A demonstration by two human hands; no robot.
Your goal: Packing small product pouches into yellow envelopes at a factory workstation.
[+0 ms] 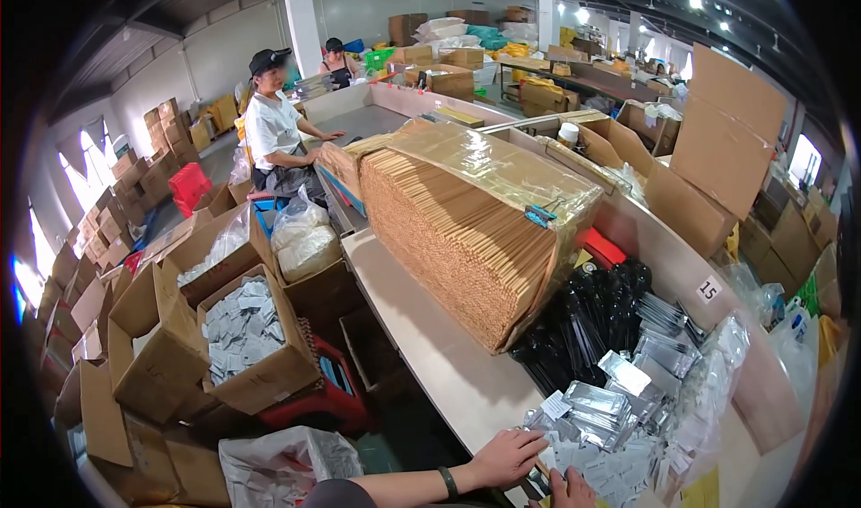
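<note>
Broadly, a pale worktable [439, 342] is stretching ahead of the person's hands, its raised side wall running along the right, apparently keeping loose goods from sliding off. Well ahead of the left hand, a huge carton-wrapped stack of thin brown sheets [439, 248] is lying across the tabletop, its edges facing the person, probably so that pieces can be drawn out easily. Left of the left hand and farther off, below table level, an open carton [269, 387] is holding many small pale slips [242, 324]. Nearer, just left of that forearm, a plastic-lined bin [332, 450] is standing.

Ahead and slightly right of both hands, a heap of glossy black pieces [583, 329] is leaning by the big stack. Closer in, silvery flat packets [601, 409] are overlapping, and white slips [619, 468] are spreading just beyond the fingertips, seemingly grouped by kind within short reach.

The left hand [507, 459] is resting palm down at the table's near edge, fingers extended and lightly bent. The right hand [571, 490] is sitting just beside it, fingers slightly curled, partly cut off by the lower edge. Something narrow may be lying under them, but whether either is gripping it cannot be told. A dark band [448, 481] is circling the left wrist.
</note>
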